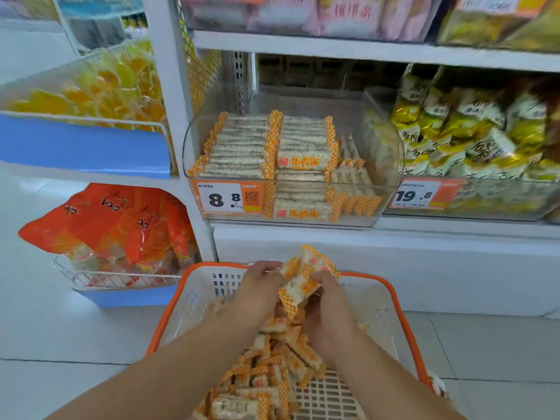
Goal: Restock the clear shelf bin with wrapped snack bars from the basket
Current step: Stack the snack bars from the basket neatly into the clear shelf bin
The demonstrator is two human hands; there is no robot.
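Orange-rimmed and white, the basket sat nearest on the floor, a loose heap of wrapped snack bars piled along its middle. Over that heap both hands worked together: the left hand and the right hand each curled round a bunch of bars, gripping it from either side and holding it just above the basket's far rim. Blur softened the fingers, so how firmly each bar was pinned was hard to read.

Beyond, on the white shelf, waited the clear shelf bin, already part filled with neat rows of the same orange-checked bars, a price tag on its front. Open room showed behind the rows and at the right side.

The risk, as I judged it: slick wrappers in a two-handed clutch could slip on the lift, dropping bars to the floor short of the bin. A hasty dump could also knock the tidy rows askew.
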